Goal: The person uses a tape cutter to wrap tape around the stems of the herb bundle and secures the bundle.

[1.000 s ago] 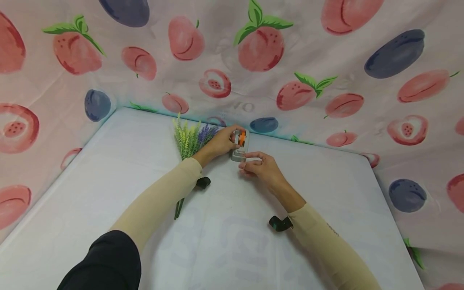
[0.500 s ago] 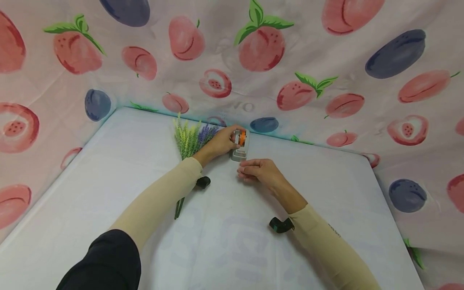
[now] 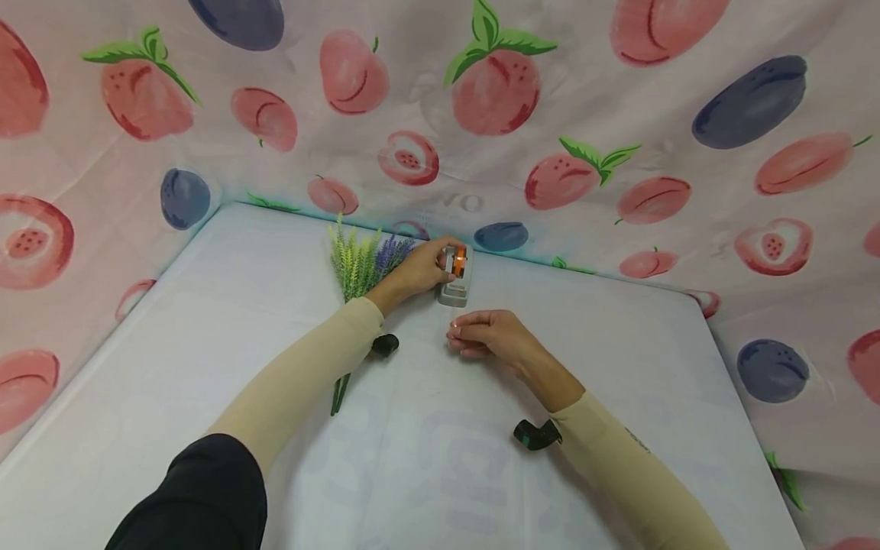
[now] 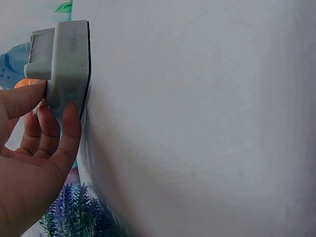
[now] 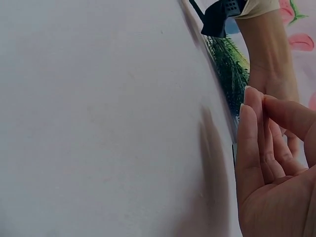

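Grey tape dispenser near back edge of white table, orange-centred roll seated inside. Left hand grips its side. Right hand apart, in front, pinching what seems clear tape, barely visible. Flower bunch passes beneath left forearm.

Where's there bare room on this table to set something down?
The tabletop is bare from the right sleeve across to the right edge, and between the left edge and the flowers. It's crowded at the far middle: the left hand holds the tape dispenser beside the flowers, the right hand close by.
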A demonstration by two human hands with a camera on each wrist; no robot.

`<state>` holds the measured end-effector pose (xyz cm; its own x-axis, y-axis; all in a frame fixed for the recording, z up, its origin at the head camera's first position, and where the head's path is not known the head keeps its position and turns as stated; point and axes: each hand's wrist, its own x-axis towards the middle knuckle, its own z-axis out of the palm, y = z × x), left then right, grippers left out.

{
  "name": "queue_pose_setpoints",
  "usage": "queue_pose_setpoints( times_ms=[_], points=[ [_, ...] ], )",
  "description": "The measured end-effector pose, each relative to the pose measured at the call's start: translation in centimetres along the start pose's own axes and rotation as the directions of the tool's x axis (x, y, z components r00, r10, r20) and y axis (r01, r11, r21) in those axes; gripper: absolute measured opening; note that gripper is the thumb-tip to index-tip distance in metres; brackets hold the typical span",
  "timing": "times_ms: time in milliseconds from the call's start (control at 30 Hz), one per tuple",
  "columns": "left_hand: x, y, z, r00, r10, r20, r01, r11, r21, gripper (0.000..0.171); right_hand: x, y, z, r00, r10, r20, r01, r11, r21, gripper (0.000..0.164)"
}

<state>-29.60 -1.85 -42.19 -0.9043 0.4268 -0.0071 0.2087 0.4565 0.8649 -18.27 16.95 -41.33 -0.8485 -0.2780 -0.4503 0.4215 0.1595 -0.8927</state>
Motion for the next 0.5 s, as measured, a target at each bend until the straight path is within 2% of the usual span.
queue_pose_setpoints(
  times_ms=[500],
  points=[
    [0.0, 0.0, -0.1, 1.0, 0.005, -0.001, -0.005, 1.0, -0.013, 0.057, -1.1, 0.6, 0.2, 0.999, 0.026, 0.017, -0.026, 1.0, -0.003, 0.026]
  ],
)
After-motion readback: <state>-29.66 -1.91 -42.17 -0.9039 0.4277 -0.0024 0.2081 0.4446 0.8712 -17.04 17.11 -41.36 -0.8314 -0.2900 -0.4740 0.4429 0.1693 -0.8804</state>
